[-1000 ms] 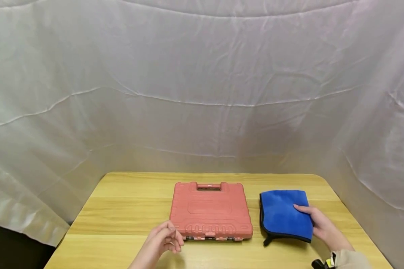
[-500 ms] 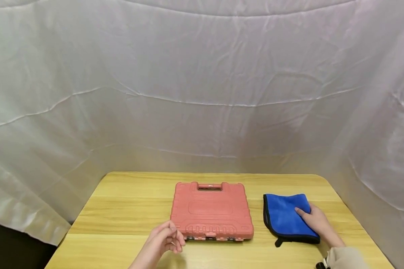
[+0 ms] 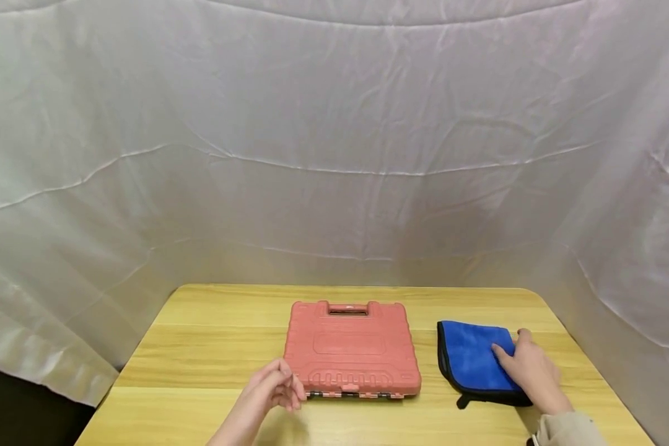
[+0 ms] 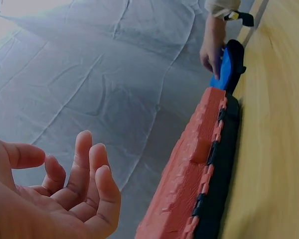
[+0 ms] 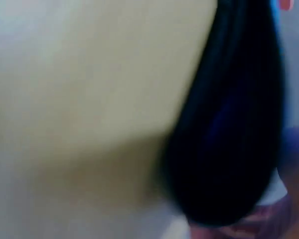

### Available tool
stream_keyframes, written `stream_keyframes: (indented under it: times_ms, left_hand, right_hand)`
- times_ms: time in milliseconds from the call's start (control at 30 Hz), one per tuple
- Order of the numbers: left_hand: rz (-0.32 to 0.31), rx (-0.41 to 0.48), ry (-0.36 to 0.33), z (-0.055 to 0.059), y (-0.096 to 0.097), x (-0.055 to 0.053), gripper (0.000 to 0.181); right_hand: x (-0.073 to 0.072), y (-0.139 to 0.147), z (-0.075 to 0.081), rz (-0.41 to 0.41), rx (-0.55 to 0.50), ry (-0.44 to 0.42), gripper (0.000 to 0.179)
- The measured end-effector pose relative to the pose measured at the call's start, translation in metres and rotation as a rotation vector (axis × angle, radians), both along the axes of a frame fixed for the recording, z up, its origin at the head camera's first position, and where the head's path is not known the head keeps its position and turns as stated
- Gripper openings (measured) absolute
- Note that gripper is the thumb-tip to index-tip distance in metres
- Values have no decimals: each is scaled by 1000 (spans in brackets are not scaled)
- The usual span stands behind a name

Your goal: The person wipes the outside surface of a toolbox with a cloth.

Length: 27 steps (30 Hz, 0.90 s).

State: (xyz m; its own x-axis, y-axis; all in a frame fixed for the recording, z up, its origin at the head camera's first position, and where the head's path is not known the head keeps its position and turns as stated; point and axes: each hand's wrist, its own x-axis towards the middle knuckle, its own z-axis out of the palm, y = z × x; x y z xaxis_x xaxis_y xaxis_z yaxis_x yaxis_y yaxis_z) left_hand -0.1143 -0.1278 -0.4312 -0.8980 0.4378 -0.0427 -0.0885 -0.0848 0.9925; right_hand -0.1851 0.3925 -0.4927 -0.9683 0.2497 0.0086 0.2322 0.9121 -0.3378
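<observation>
In the head view a folded blue cloth (image 3: 474, 356) with black edging and a small black loop lies on the table, right of the red case. My right hand (image 3: 535, 370) is over its right edge, thumb on the blue face, fingers loosened and spread. The right wrist view is blurred and shows the cloth's dark folded edge (image 5: 229, 124). My left hand (image 3: 267, 390) hovers at the near left corner of the closed red plastic case (image 3: 348, 347). In the left wrist view the left hand's fingers (image 4: 82, 164) curl loosely around nothing.
The case lies flat, its handle (image 3: 348, 309) at the far side and its latches (image 3: 348, 394) facing me. Under everything is a light wooden table (image 3: 212, 347). Grey-white curtains (image 3: 334, 155) enclose its back and sides.
The cloth has come down onto the table, a little to the right and nearer. My right hand has loosened its grip on it. The left hand stays nearly still.
</observation>
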Motion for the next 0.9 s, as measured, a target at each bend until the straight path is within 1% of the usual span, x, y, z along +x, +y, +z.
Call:
stream_keyframes:
  times_ms: [100,167,267,333,433,500,533,600,700,800,900]
  left_hand:
    - [54,-63,60,5,1,-8,25]
    - [100,-114,141,9,4,-15,23]
    - [167,-208,287,14,8,-30,17]
    - [217,-295,374,16,10,-41,11]
    - [282,-442,500,17,13,-59,7]
    - [304,-541,567,16,15,-73,9]
    - [302,-582,592,15,16,-79,10]
    - [273,-653,619,12,19,-92,14]
    - [196,-719,609,7,23,-108,29]
    - [137,-772,589,4,28,-123,46]
    - [95,-815,572,3,33,-137,52]
  right_hand:
    - [3,-18,19,-7,11,103,76]
    - [3,-34,34,16,-3,187,68]
    - [2,-62,58,82,-85,279,60]
    - [1,-82,71,124,-154,351,52]
    - [-4,-112,85,207,-250,417,40]
    - [-9,-129,90,271,-300,442,33]
    - [-12,-136,92,302,-315,446,32]
    - [-20,-150,94,359,-347,441,30]
    - [-32,-167,95,420,-392,395,33]
    - [-45,-183,90,471,-440,308,40]
    - [-60,-198,81,519,-460,219,45]
